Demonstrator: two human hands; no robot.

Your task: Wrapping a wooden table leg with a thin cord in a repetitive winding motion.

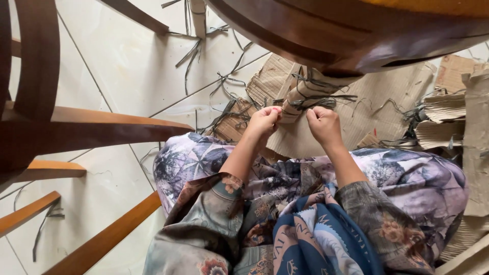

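A cardboard-wrapped table leg [305, 94] stands in front of me, bound with thin dark strips [326, 99]. My left hand [264, 121] is pinched on a strip end at the wrapping's lower left edge. My right hand [324, 125] is closed in a fist just right of it, gripping the strip against the cardboard. Both forearms reach out from patterned sleeves over my lap, which is covered in floral fabric [204, 158].
A dark wooden tabletop [326, 30] overhangs at the top. Wooden chair parts [76, 127] crowd the left. Flat and torn cardboard sheets [458, 117] lie at right. Loose dark strip offcuts [191, 53] litter the pale tiled floor [117, 61].
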